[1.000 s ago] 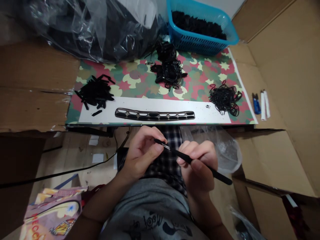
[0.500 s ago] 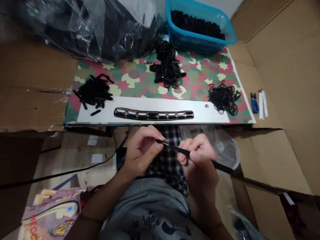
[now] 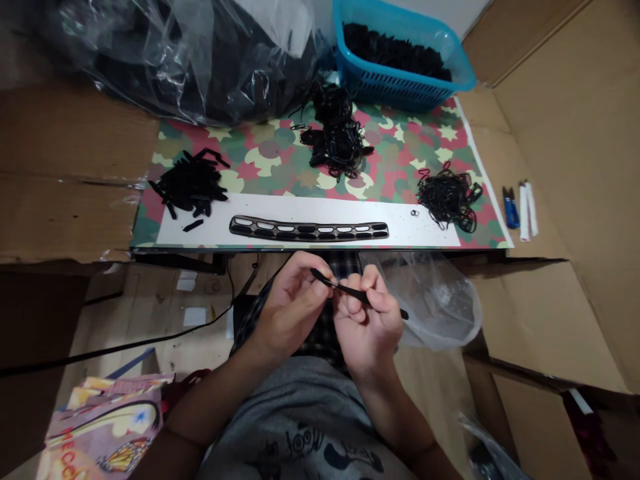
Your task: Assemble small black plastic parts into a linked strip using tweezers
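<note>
My left hand (image 3: 295,303) is closed, pinching a small narrow black piece (image 3: 319,276) between thumb and fingertips. My right hand (image 3: 370,317) wraps its fingers round a slim black pen-like tool (image 3: 356,293) with a pale metallic tip. That tip meets or nearly meets the small piece; the fingers partly hide the spot. Both hands are over the lap, just below the table's front edge. Beyond them, a long, slightly curved black frame (image 3: 308,229) with two rows of slots lies on a white strip (image 3: 280,205); some slots are filled black.
Piles of black strips (image 3: 190,183), tangled black loops (image 3: 449,197) and mixed black parts (image 3: 343,143) lie on the patterned table. Behind are a large plastic bag (image 3: 200,60) and a blue basket (image 3: 400,83). Blue-handled nippers (image 3: 511,210) lie right. A clear bag (image 3: 440,307) hangs below.
My right hand has moved left, closer to my left hand, and turned, so the tool looks shorter. The small black piece now shows more between my left fingertips.
</note>
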Demonstrator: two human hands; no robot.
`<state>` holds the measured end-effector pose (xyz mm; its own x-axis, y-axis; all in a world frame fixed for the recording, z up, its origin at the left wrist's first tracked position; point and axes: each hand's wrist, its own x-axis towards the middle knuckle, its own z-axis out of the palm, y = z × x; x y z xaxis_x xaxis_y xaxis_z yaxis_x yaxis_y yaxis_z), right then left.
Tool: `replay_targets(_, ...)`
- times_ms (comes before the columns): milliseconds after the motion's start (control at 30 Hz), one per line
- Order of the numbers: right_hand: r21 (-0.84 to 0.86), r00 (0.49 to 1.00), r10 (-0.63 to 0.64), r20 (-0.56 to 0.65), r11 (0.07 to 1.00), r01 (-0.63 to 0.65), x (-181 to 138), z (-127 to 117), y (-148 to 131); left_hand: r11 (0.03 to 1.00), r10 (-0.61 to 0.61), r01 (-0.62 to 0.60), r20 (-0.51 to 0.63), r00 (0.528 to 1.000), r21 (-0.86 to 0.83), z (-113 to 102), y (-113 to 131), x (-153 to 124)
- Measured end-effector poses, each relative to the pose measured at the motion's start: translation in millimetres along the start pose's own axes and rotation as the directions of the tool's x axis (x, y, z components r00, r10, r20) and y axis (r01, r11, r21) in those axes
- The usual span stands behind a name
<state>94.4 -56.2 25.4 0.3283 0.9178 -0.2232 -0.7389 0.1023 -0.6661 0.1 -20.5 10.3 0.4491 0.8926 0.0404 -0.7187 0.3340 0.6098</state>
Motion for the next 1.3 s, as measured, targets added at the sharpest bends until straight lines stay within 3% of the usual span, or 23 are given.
replay_targets(333,-0.037,1.000,-0.026,-0.013,0.999,0.025,5,0,-11,0.992,-0.085,0.087,0.029,0.996,-0.089,5,-4,-2)
replay_targets(433,-0.086,0.995,-0.088,-0.050,0.993,0.083,7,-3,-13,0.992,-0.088,0.090,0.025,0.996,-0.088,4,-5,-2)
replay_targets(533,-0.192,0.975,-0.210,-0.070,0.962,0.193,8,-8,-11,0.999,-0.046,0.046,0.001,0.999,-0.005,0,-8,-2)
replay_targets(633,-0.323,0.958,-0.287,0.011,0.906,0.275,5,-13,-7,0.990,0.040,-0.035,-0.032,0.999,0.140,-3,-9,-2)
replay_targets(800,-0.415,0.953,-0.255,0.165,0.858,0.302,-1,-14,1,0.970,0.101,-0.088,-0.045,0.994,0.225,-2,-11,-2)
replay_targets(967,-0.440,0.965,-0.231,0.126,0.859,0.263,-2,-13,3,0.932,0.169,-0.162,0.007,0.986,0.324,-1,-14,-4)
replay_targets(1100,-0.441,0.972,-0.205,0.115,0.866,0.235,-1,-14,-4,0.829,0.247,-0.262,0.097,0.964,0.494,-8,-7,-7)
replay_targets(1233,-0.490,0.968,-0.169,0.185,0.838,0.240,5,-15,-11,0.611,0.316,-0.380,0.227,0.921,0.695,-14,6,-7)
replay_targets(1300,-0.535,0.948,-0.214,0.236,0.785,0.311,11,-15,-14,0.504,0.359,-0.447,0.292,0.887,0.739,-15,9,-6)
